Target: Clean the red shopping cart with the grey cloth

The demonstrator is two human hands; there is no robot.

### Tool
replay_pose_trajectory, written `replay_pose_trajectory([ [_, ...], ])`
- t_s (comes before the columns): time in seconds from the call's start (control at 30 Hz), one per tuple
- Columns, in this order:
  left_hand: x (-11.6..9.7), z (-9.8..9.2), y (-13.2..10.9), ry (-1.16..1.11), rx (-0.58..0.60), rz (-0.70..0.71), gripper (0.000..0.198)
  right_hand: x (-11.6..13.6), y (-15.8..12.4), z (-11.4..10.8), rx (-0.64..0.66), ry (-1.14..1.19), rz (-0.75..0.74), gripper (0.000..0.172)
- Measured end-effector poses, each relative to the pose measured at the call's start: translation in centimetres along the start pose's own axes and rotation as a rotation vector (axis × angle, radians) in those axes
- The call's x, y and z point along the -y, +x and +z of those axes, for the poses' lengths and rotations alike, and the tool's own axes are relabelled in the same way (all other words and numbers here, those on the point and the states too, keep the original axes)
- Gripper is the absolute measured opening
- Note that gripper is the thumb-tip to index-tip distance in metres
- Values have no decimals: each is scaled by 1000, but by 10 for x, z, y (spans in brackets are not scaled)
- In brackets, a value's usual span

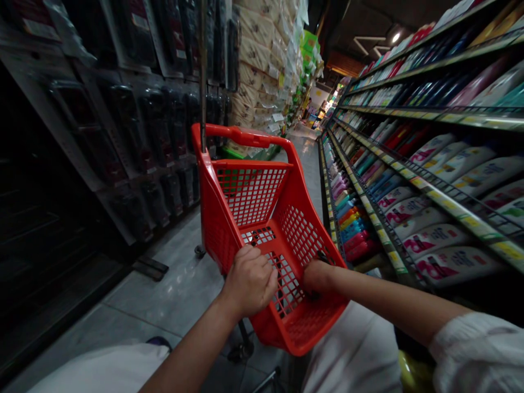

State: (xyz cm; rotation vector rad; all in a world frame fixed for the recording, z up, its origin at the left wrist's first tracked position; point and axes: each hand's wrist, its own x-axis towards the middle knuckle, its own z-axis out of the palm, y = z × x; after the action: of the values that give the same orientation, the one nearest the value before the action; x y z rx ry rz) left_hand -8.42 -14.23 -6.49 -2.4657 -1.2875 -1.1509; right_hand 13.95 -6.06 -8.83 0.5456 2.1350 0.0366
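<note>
Cart [291, 192] mid-aisle, btwn packs [158, 112] on L & shelves [436, 194] on R, w/ bottles [450, 267] on them. Bags [256, 60] beyond packs. Pole [203, 65] at cart's far L corner. L hand [250, 279] on L rim, R hand [317, 277] inside.

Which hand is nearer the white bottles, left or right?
The right hand, inside the red cart toward the bottles; the left hand is farther, on the cart's left rim.

Live from head height: looking forward and steeply down, close above the bare left hand [250, 279] gripping the red, mesh-sided plastic trolley [286, 192], then peering past that grip, up the grey-tiled aisle [308, 154].
</note>
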Motion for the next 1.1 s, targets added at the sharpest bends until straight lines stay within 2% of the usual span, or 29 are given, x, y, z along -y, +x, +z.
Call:
replay_pose_trajectory([
  [0.1,1,0,1,-3,11,6,34,-6,-32,-2,-166,30,108,15],
  [0.23,1,-3,2,-44,50,23,32,-27,-57,-8,-356,64,112,18],
  [0.37,1,-8,3,-88,102,42,26,-77,-52,-33,-592,46,117,29],
  [0.47,1,-8,3,-94,106,31,24,-116,-37,-55,-779,102,217,43],
  [0.53,2,-7,4,-84,89,10,24,-129,-29,-60,-884,182,292,52],
  [0.6,3,-6,3,-70,70,-6,25,-127,-27,-53,-954,247,336,59],
  [0.7,6,-7,1,-68,64,-11,25,-103,-35,-25,-995,288,349,64],
  [0.8,10,-12,-1,-93,70,0,25,-76,-50,3,-971,272,347,63],
  [0.87,12,-16,-2,-120,91,16,23,-67,-56,12,-945,254,340,63],
  [0.97,14,-22,-2,-151,142,22,18,-74,-52,4,-975,264,333,61],
  [1.1,14,-26,-3,-160,179,5,14,-112,-27,-34,-1070,267,347,55],
])
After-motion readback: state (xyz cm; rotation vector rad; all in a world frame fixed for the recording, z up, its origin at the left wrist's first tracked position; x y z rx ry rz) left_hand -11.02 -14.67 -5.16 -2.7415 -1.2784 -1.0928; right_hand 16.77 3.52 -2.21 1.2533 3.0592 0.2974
